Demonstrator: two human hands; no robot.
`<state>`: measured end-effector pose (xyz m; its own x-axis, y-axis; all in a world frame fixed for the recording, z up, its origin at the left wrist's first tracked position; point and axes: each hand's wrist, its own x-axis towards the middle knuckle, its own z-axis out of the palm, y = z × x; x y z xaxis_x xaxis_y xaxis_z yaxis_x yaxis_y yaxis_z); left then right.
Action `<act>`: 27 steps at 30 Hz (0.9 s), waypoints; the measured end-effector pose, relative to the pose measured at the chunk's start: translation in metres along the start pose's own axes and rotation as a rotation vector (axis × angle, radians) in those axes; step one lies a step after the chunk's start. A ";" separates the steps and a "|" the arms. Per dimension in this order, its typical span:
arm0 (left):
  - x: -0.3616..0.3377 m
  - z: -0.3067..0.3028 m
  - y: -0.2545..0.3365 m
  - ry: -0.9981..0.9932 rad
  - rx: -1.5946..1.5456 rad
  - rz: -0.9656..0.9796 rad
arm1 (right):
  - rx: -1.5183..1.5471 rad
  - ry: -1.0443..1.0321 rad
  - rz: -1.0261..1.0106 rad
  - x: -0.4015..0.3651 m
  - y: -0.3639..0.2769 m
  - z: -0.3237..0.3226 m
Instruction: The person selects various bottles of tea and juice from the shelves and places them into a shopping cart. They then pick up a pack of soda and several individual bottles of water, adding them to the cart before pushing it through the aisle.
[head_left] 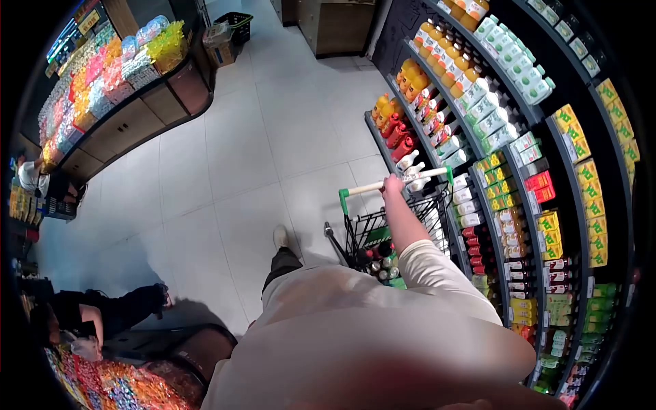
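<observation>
My right hand (391, 185) is wrapped round the pale handle bar (362, 188) of a shopping cart, at the middle of the bar. Green end pieces cap the handle. Below it, the black wire basket of the cart (355, 229) holds several bottles or cans (386, 263), partly hidden by my arm and shirt. The cart stands close beside the drink shelves. My left hand is out of view.
Curved shelves (471, 171) of bottles and cartons line the right. A candy counter (116, 133) stands at upper left, a person (34, 178) near it. Another person (89, 314) is beside a candy bin (116, 383) at lower left. A black basket (236, 26) and tiled floor (239, 137) lie ahead.
</observation>
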<state>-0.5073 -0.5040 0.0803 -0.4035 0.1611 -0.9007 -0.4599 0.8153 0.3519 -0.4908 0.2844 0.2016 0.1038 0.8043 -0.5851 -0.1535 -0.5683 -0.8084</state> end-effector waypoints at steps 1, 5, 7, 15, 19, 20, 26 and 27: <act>0.012 -0.013 0.012 -0.018 0.020 -0.011 | 0.085 0.054 0.033 -0.001 -0.002 0.007; 0.055 -0.084 0.074 -0.078 0.086 -0.038 | 0.171 0.169 0.060 0.001 -0.002 0.009; 0.082 -0.122 0.111 -0.091 0.115 -0.040 | 0.115 0.278 0.070 -0.005 -0.006 0.014; 0.183 -0.244 0.355 -0.075 0.746 0.487 | -0.300 0.522 -0.062 0.052 0.023 0.002; 0.261 -0.252 0.437 -0.228 0.201 0.497 | -0.203 0.556 -0.063 -0.006 -0.007 0.029; 0.250 -0.248 0.468 -0.259 0.140 0.412 | -0.198 0.558 -0.060 0.001 -0.003 0.026; 0.297 -0.206 0.566 -0.321 0.455 0.196 | -0.288 0.557 -0.108 0.001 -0.009 0.025; 0.297 -0.217 0.579 -0.341 0.548 0.235 | -0.272 0.634 -0.122 -0.007 -0.017 0.036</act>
<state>-1.0653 -0.1048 0.0714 -0.1311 0.4606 -0.8779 0.1125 0.8867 0.4485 -0.5240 0.2948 0.2220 0.6706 0.6555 -0.3473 0.1386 -0.5707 -0.8094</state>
